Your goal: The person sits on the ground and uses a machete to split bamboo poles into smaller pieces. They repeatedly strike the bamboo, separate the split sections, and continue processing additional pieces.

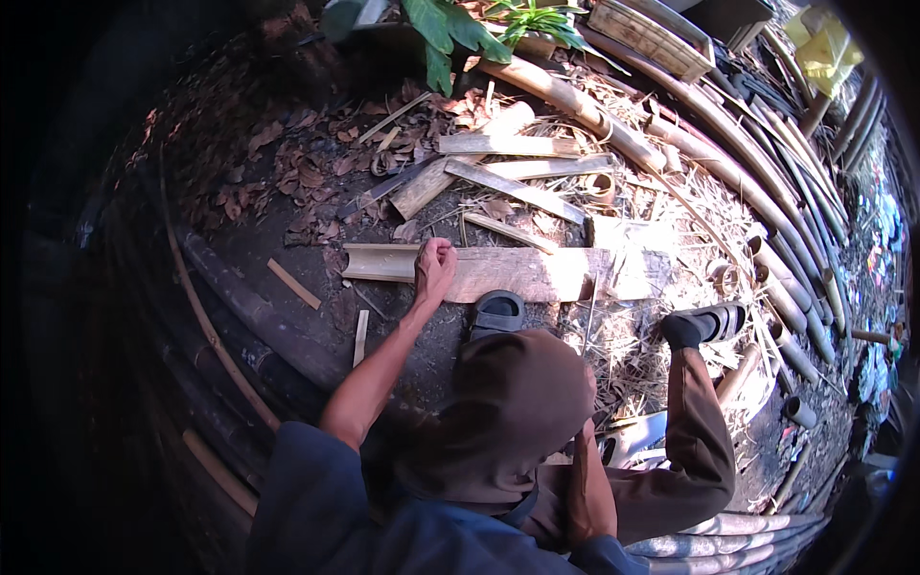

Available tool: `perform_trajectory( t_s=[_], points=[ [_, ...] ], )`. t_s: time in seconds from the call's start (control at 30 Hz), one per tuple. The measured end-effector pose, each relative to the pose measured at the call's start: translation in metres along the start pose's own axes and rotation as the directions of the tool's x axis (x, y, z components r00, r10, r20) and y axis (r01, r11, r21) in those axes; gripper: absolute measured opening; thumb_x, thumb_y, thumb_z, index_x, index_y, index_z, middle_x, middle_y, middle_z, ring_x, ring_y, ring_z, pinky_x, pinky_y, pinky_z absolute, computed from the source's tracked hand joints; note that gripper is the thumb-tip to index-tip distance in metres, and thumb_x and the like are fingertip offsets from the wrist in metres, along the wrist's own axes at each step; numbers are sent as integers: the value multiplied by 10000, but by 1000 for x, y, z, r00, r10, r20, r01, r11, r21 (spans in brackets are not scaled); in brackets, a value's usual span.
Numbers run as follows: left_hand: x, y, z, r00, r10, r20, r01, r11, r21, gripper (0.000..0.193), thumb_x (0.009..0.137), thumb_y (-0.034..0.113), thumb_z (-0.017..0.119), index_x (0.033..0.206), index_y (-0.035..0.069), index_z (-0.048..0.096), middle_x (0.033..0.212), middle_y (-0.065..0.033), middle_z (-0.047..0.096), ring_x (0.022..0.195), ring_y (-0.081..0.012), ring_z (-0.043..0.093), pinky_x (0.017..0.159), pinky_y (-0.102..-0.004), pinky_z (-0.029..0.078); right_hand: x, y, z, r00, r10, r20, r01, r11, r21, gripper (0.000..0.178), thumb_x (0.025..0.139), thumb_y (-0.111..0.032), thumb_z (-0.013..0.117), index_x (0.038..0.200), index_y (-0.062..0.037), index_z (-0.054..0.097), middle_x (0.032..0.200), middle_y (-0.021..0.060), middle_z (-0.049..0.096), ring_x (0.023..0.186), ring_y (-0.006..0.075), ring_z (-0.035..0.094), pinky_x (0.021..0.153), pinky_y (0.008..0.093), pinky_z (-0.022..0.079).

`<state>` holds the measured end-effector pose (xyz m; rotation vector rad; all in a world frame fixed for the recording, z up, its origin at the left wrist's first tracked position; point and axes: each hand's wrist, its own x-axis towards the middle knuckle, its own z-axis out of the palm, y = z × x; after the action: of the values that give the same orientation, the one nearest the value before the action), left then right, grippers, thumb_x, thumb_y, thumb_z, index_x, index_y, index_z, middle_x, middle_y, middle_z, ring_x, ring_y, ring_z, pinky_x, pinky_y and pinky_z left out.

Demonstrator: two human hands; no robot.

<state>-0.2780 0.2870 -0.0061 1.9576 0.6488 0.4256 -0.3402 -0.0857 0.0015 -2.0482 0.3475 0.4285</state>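
My left hand (436,268), fingers curled closed, is over the place where a split bamboo length (377,261) meets a flat wooden board (522,272). Whatever it may hold is hidden by the fingers. The bamboo piece lies hollow side up, its pale inside showing. Close behind my bent, brown-trousered knee (517,398) is my right hand (586,393), mostly covered, so its fingers do not show clearly. One sandalled foot (498,311) rests against the near edge of the board.
Split bamboo strips (522,187) lie beyond the board among dry leaves (307,172) and shavings. Long bamboo poles (738,172) run along the right, with dark poles (259,307) at the left. My other foot (709,324) stands on the littered ground. A plastic crate (652,38) is at the back.
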Motion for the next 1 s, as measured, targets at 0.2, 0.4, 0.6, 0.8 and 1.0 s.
perform_trajectory(
  t_s=[0.2,0.4,0.6,0.8,1.0],
  points=[
    [69,16,81,739,421,525,-642,677,360,509,803,-8,532,1307,64,521,1286,-191,546,1259,-350,484,1074,-551,323,6,-1,32,999,-29,-27,30,998,48,297,897,-299,656,889,-5,612,632,15,512,580,122,455,546,310,401],
    [130,15,82,671,282,686,-655,659,370,275,862,34,515,1113,81,616,1027,-136,674,874,-328,671,802,-547,506,-1,-17,39,1000,1,-10,0,996,86,302,901,-302,639,894,-2,604,628,44,505,579,150,445,557,338,404],
    [60,115,68,262,-261,929,628,777,42,247,1010,178,404,1182,15,472,835,-88,600,596,-146,608,536,-291,563,2,-18,28,990,21,-139,-31,997,-70,361,892,-339,616,1039,-9,624,696,196,620,637,375,625,625,447,479],
    [26,99,59,46,-335,941,842,519,144,532,1020,338,471,1358,-57,362,1169,-262,581,1058,-338,625,873,-468,560,7,-44,30,992,-123,-19,115,965,-234,362,894,-389,638,998,-47,580,753,232,648,752,448,651,660,494,505],
    [0,101,-12,575,-352,739,804,411,-430,554,1011,307,499,1378,-87,370,1276,-271,513,1210,-348,532,1021,-508,467,3,-38,41,998,-58,36,65,973,-220,409,913,-432,589,976,-41,489,748,273,633,758,516,609,667,549,479]
  ],
)
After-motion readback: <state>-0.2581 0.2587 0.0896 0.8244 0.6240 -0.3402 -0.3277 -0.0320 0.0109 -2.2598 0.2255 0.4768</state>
